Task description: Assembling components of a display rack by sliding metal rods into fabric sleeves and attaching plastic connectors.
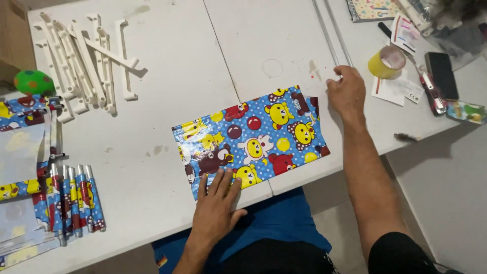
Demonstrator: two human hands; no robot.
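Head view, one moment, white table [167, 76] seen from above.

Item 1: left hand [215, 205], lower centre of the frame. We record it flat and open, fingers spread, palm down, pressing the near edge of the wrapping sheet [251, 137]. It grips nothing.

Item 2: right hand [346, 91], right of centre. We record it loosely open, palm down, fingertips touching the lower ends of two thin metal rods [332, 30] that run up toward the top edge. Whether it has closed on a rod we cannot tell. It lies just beyond the sheet's far right corner.

Item 3: wrapping sheet, glossy blue with dots and cartoon bears in yellow, red and brown. It lies flat at frame centre, slightly tilted, across the seam between two table panels.

Item 4: white plastic strips [83, 58], heaped, upper left.

Item 5: wrapped tubes [76, 198] in the same blue pattern, side by side, lower left, beside more patterned sheets at the left edge.

Item 6: green ball [33, 82], far left.

Item 7: yellow tape roll [386, 62], upper right, near a dark phone [441, 75], a box cutter [430, 89] and paper cards.

Item 8: spiral notebook [370, 9], top edge, right.
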